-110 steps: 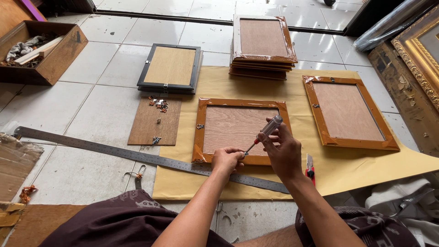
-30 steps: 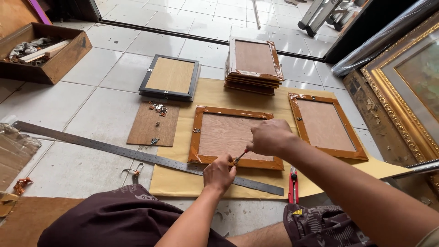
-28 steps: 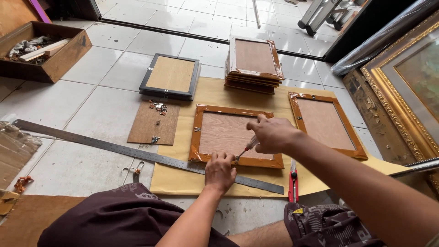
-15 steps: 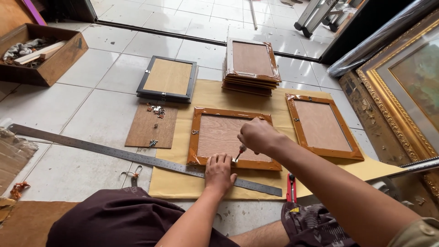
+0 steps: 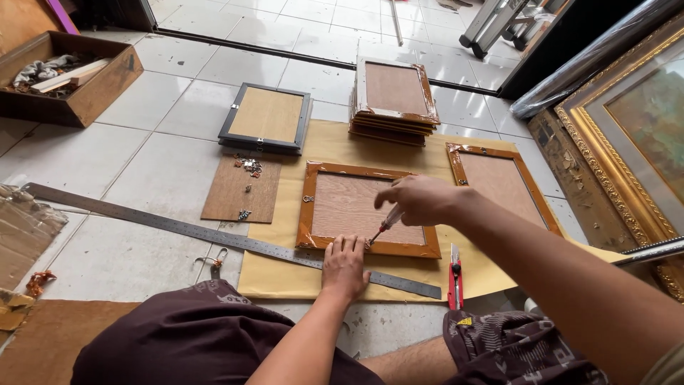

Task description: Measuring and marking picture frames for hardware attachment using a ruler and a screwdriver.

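On brown paper [image 5: 342,146], orange frame [image 5: 367,210]

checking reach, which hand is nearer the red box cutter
Right. The right hand is above the red box cutter; the left hand lies further off to its left.

Bare forearms, no sleeves; dark maroon shorts with pale printed pattern.

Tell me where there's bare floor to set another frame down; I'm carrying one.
Bare tile lies between the wooden box and the dark frame, and below the long steel ruler. The paper sheet is crowded with frames.
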